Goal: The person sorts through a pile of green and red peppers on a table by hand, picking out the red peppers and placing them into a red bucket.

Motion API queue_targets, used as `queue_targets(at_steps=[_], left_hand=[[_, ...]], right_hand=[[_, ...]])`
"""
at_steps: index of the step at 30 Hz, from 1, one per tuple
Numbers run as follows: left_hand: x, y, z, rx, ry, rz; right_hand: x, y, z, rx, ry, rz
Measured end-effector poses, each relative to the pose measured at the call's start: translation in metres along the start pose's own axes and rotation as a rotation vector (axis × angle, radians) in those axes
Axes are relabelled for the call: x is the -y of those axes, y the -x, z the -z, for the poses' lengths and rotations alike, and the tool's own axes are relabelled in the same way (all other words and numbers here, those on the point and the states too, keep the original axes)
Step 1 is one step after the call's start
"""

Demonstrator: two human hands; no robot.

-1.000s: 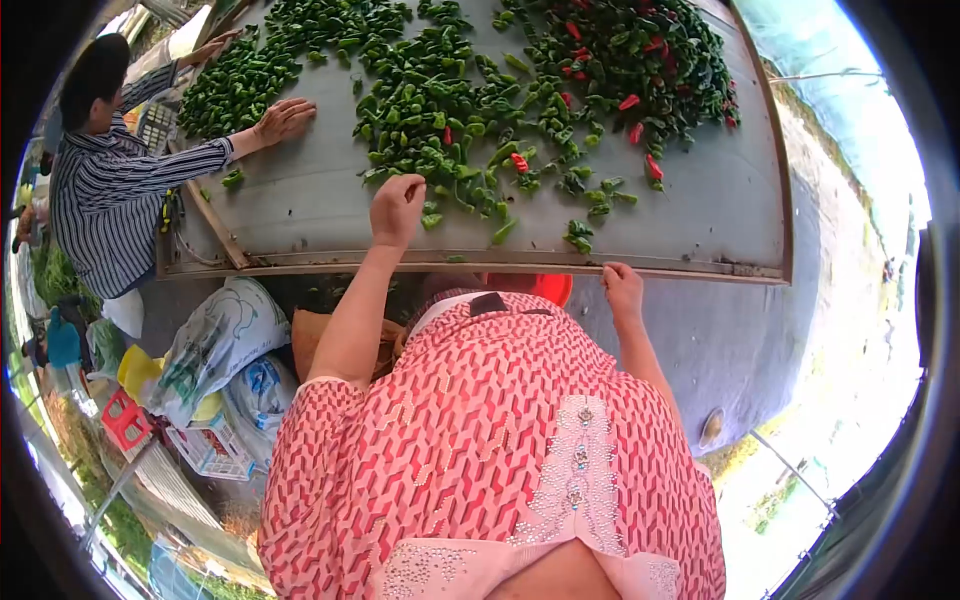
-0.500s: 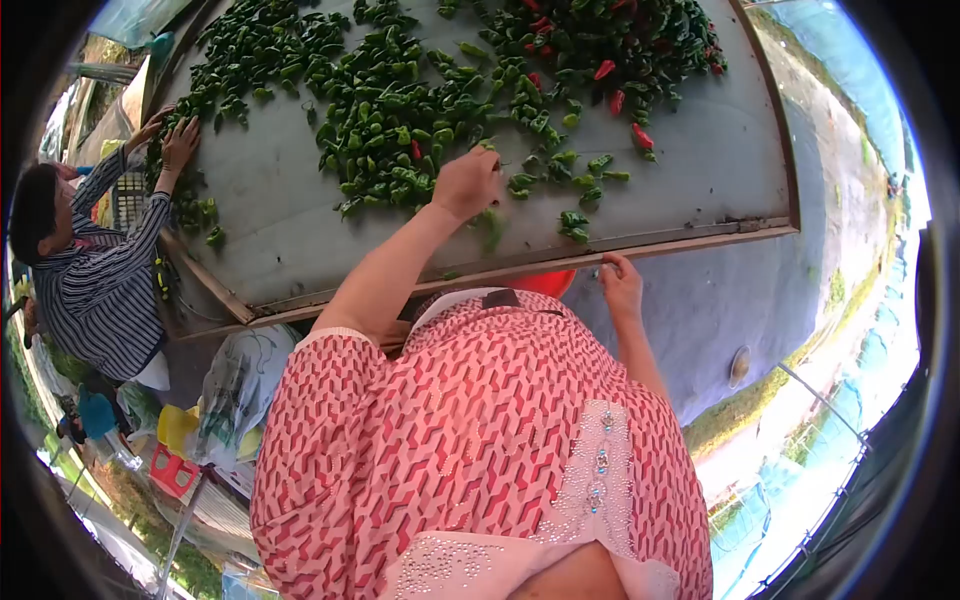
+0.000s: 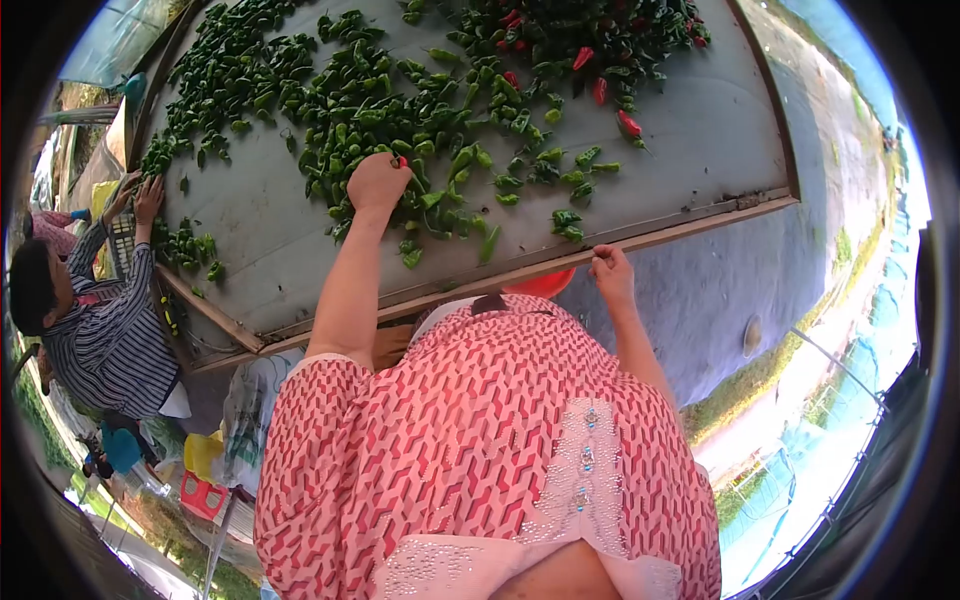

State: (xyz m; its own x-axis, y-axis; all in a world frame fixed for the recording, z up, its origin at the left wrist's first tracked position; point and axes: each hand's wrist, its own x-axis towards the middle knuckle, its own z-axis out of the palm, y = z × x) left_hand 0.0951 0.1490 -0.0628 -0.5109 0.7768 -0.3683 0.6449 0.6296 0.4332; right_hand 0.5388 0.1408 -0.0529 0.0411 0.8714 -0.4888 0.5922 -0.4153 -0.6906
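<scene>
My left hand (image 3: 378, 183) is closed over the pile of green peppers (image 3: 350, 130) on the grey sorting table (image 3: 690, 160). A bit of a red pepper (image 3: 402, 162) pokes out at its fingertips. Several loose green peppers lie just right of that hand and below it. My right hand (image 3: 613, 277) is at the table's wooden front edge (image 3: 660, 235), fingers curled together; what they hold, if anything, is hidden. Partly under that edge shows a red container (image 3: 541, 284), left of my right hand.
A darker heap of peppers (image 3: 600, 35) with red ones lies at the far right of the table. At the left, a person in a striped shirt (image 3: 110, 335) has both hands at the table's edge. Plastic bags (image 3: 255, 410) and a red stool (image 3: 200, 495) stand below left.
My left hand has moved left and farther into the green peppers, and red now shows at its fingertips. The fingers of my right hand have drawn closer together at the edge.
</scene>
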Motion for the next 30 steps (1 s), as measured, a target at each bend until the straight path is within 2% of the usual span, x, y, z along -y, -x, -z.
queue_targets(at_steps=[2,3,6,7,10,12,15,18,19,22,26,30], left_hand=[[0.011,-0.007,0.008,0.087,0.479,0.063],[0.014,-0.011,0.013,0.259,0.977,0.182],[-0.023,-0.015,0.034,0.379,1.546,0.135],[-0.033,-0.029,0.027,0.387,1.512,0.130],[-0.086,-0.075,0.012,0.481,1.276,-0.048],[-0.128,-0.106,0.000,0.478,0.808,-0.158],[-0.173,-0.138,-0.025,0.053,0.137,-0.672],[-0.191,-0.146,-0.031,0.228,-0.195,-0.645],[-0.183,-0.141,-0.034,0.185,-0.220,-0.690],[-0.165,-0.124,-0.032,0.161,-0.215,-0.658],[-0.114,-0.084,-0.015,0.121,-0.237,-0.595],[-0.064,-0.058,0.005,0.092,-0.280,-0.592]], right_hand=[[0.017,0.012,0.002,0.005,-0.001,-0.013],[0.024,0.019,0.003,-0.007,-0.023,-0.023],[0.029,0.032,0.003,-0.028,-0.074,-0.039],[0.024,0.032,0.001,-0.033,-0.084,-0.032],[0.030,0.037,-0.005,-0.061,-0.140,-0.057],[0.040,0.043,-0.005,-0.056,-0.148,-0.090],[0.042,0.042,-0.005,-0.018,-0.116,-0.129],[0.038,0.040,-0.006,-0.029,-0.079,-0.097],[0.038,0.042,-0.006,-0.031,-0.060,-0.081],[0.035,0.043,-0.007,-0.033,-0.056,-0.080],[0.040,0.054,-0.009,-0.016,-0.151,-0.102],[0.027,0.046,-0.014,-0.022,-0.108,-0.029]])
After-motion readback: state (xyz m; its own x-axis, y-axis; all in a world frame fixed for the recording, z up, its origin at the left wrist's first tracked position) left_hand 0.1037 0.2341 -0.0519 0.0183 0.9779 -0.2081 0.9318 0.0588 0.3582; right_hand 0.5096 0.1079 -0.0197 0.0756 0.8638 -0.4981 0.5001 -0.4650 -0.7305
